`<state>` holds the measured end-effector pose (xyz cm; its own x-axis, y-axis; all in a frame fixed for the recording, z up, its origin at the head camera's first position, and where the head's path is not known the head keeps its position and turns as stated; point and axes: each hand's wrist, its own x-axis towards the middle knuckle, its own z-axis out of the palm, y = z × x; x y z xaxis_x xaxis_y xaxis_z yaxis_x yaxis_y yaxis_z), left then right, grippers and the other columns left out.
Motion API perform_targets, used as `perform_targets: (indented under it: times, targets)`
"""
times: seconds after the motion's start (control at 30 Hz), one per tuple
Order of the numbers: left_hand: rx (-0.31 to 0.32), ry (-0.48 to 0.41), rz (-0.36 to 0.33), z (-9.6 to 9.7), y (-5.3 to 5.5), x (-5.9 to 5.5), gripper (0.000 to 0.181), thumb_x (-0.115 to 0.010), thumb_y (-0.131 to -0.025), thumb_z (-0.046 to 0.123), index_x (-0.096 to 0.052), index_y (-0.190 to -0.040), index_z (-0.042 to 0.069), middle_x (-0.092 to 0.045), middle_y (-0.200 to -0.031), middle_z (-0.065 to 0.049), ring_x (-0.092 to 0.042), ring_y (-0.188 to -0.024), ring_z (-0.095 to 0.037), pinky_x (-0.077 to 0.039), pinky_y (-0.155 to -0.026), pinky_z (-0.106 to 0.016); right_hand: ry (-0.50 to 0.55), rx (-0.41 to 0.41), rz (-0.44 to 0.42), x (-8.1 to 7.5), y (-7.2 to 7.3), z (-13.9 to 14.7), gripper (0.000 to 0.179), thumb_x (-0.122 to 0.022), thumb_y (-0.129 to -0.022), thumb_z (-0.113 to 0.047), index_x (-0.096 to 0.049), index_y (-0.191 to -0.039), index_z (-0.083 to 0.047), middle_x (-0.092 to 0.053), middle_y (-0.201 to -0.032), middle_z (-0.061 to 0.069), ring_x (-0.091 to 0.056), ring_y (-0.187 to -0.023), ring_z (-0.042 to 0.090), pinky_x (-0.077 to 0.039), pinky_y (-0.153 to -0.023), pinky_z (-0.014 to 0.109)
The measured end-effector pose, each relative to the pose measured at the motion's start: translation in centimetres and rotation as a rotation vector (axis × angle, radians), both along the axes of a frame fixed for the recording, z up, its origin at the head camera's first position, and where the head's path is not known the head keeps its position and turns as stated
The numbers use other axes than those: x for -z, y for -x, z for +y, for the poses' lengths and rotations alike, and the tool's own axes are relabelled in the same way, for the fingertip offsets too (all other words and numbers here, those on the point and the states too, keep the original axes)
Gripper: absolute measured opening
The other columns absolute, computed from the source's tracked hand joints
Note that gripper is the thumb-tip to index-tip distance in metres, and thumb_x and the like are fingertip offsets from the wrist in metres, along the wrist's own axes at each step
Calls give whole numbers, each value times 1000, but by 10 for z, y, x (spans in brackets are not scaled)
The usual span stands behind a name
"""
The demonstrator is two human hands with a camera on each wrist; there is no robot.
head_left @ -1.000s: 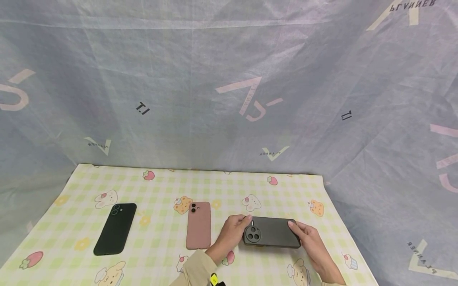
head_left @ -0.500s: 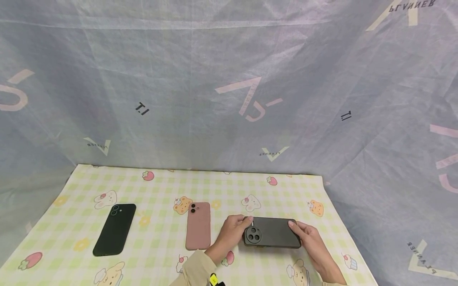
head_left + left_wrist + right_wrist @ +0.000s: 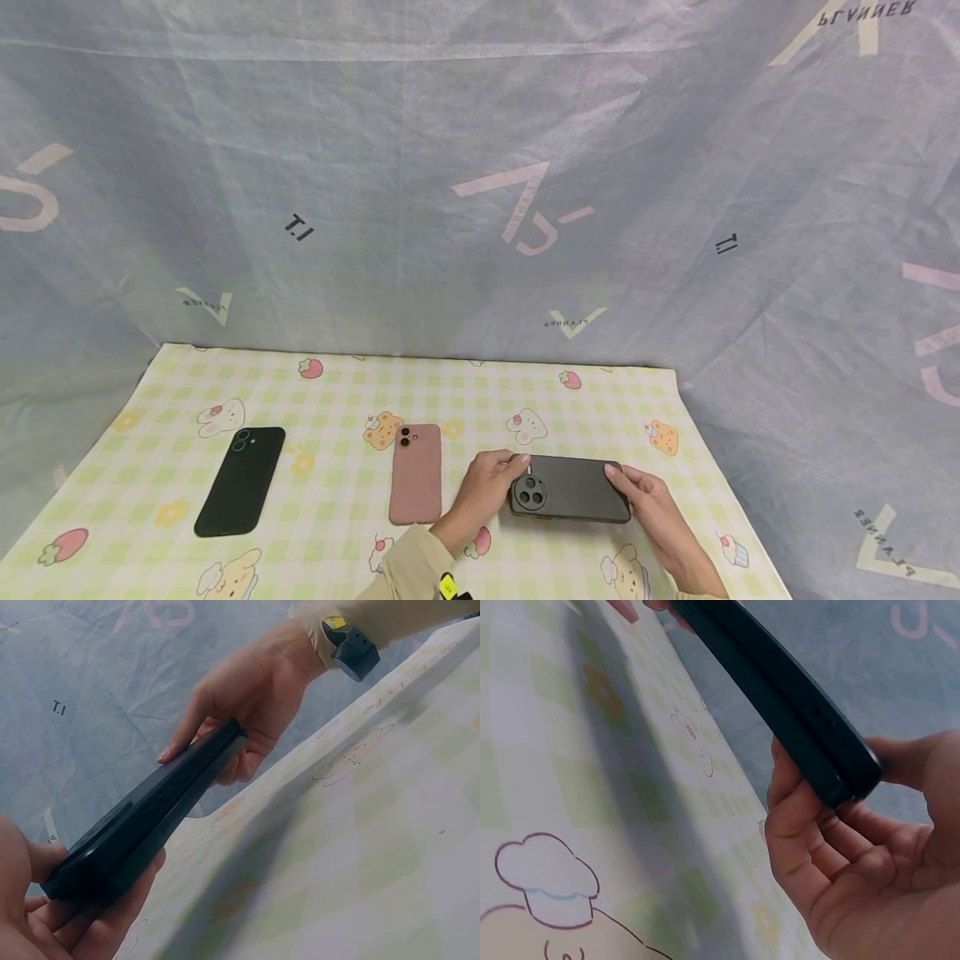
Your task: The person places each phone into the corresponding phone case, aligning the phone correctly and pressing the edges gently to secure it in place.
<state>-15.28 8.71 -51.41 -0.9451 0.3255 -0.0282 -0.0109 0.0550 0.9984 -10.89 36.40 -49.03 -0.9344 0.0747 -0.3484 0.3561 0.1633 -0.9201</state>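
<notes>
A dark grey phone, its back with a round camera block facing up, is held sideways above the table in the head view. My left hand grips its camera end, thumb on the back. At the other end my right hand grips it, thumb near the upper corner. Along its side in the left wrist view, the phone shows a long dark groove between two layers; whether these are a phone and a case, I cannot tell. The right wrist view has curled fingers under the near end.
A pink phone lies back up just left of my left forearm. Farther left is a black phone, also back up. A checked cloth with cartoon prints covers the table, and a grey-blue curtain hangs behind it.
</notes>
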Motion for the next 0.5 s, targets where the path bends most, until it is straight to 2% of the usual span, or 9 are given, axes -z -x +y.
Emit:
perform_targets:
  times: [0.07, 0.13, 0.23, 0.33, 0.43, 0.5]
  targets:
    - [3, 1, -1, 0, 0, 0, 32, -63, -110, 30, -79, -102, 3, -74, -77, -3, -47, -57, -5, -39, -57, -19, -2, -11, -6, 1, 0, 0, 54, -56, -113, -42, -64, -141, 4, -75, -119, 6, -69, -108, 14, -48, -113, 38]
    - [9, 2, 0, 0, -1, 0, 32, -63, -109, 30, -80, -102, 3, -72, -74, -1, -44, -55, -4, -37, -55, -19, 1, -27, -14, 1, -1, 0, 56, -54, -113, -44, -64, -141, 4, -72, -130, 9, -65, -118, 12, -40, -123, 48]
    - [17, 7, 8, 0, -1, -1, 32, -63, -109, 30, -80, -103, 3, -68, -70, 1, -42, -54, -3, -35, -54, -19, 12, -64, -18, 2, -1, 1, 58, -51, -114, -45, -65, -140, 5, -69, -136, 10, -61, -125, 11, -31, -127, 53]
    - [21, 6, 17, 0, 0, -1, 32, -63, -109, 29, -80, -104, 3, -69, -70, 0, -43, -55, -4, -36, -55, -19, 33, -100, -20, 1, 0, 3, 58, -49, -115, -45, -66, -139, 6, -74, -127, 6, -64, -123, 10, -41, -121, 37]
    - [20, -3, 17, 0, 0, -1, 31, -63, -109, 28, -81, -104, 2, -74, -74, -3, -46, -56, -4, -37, -57, -19, 72, -123, -13, 0, 0, 5, 56, -48, -116, -43, -67, -138, 5, -77, -117, 1, -68, -115, 10, -49, -107, 22]
    - [22, -8, 13, 1, 0, -1, 31, -63, -109, 27, -81, -105, 2, -75, -75, -5, -46, -56, -5, -37, -56, -19, 107, -136, -7, -1, 0, 6, 55, -48, -116, -42, -67, -137, 5, -78, -112, 0, -71, -110, 11, -51, -101, 20]
